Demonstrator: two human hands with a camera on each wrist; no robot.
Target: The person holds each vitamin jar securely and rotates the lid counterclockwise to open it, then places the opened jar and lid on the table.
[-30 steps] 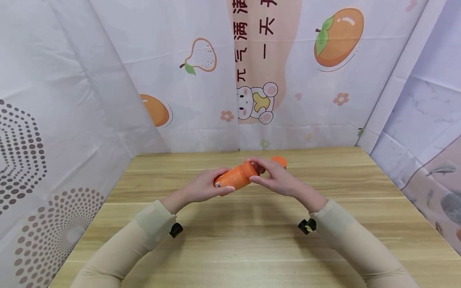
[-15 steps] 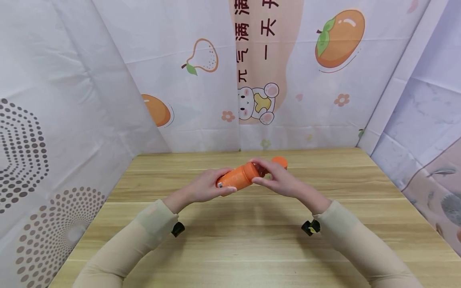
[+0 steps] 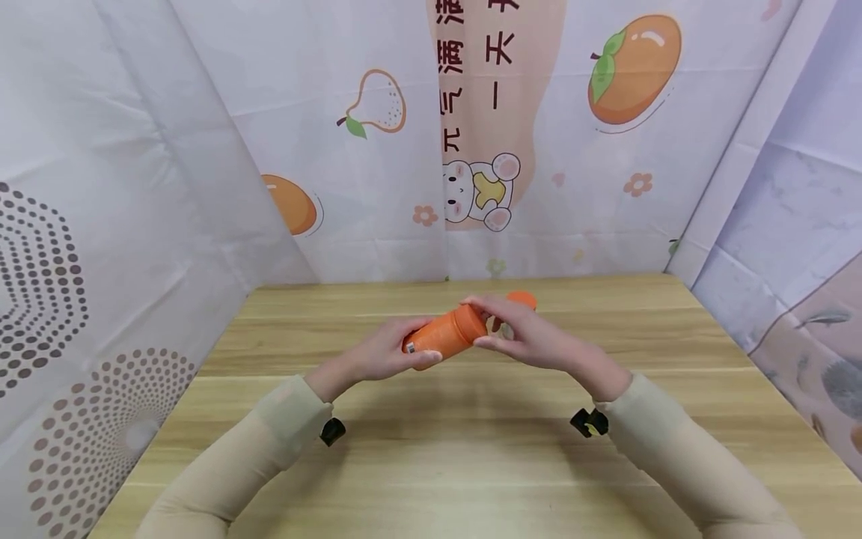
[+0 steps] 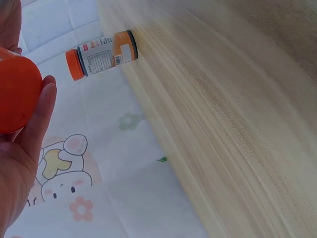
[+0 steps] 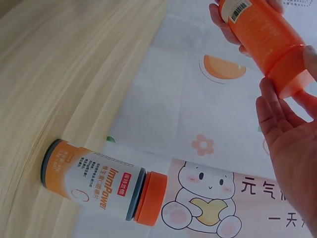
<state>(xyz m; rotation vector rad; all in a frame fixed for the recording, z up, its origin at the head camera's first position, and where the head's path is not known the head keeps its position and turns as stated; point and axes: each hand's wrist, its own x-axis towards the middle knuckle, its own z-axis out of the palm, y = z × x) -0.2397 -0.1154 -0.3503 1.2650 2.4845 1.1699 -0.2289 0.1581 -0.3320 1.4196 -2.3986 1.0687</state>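
Note:
My left hand (image 3: 380, 350) grips the body of an orange bottle (image 3: 436, 340), held tilted above the table with its lid end up and to the right. The fingers and thumb of my right hand (image 3: 539, 337) are curled round the ridged orange lid (image 3: 470, 322). A barcode label on the bottle (image 5: 260, 34) shows in the right wrist view. The left wrist view catches only the round orange end of the bottle (image 4: 17, 94) beside my left fingers. In the head view my right hand hides part of a second bottle standing behind it.
The second bottle (image 5: 99, 181), white and orange with an orange cap (image 5: 151, 198), stands upright on the wooden table (image 3: 431, 464) near its back. Printed white cloth (image 3: 377, 180) hangs behind the table and along both sides.
My right wrist and forearm have swung a little to the right, with the fingers still at the lid. The bottle and my left hand have hardly moved.

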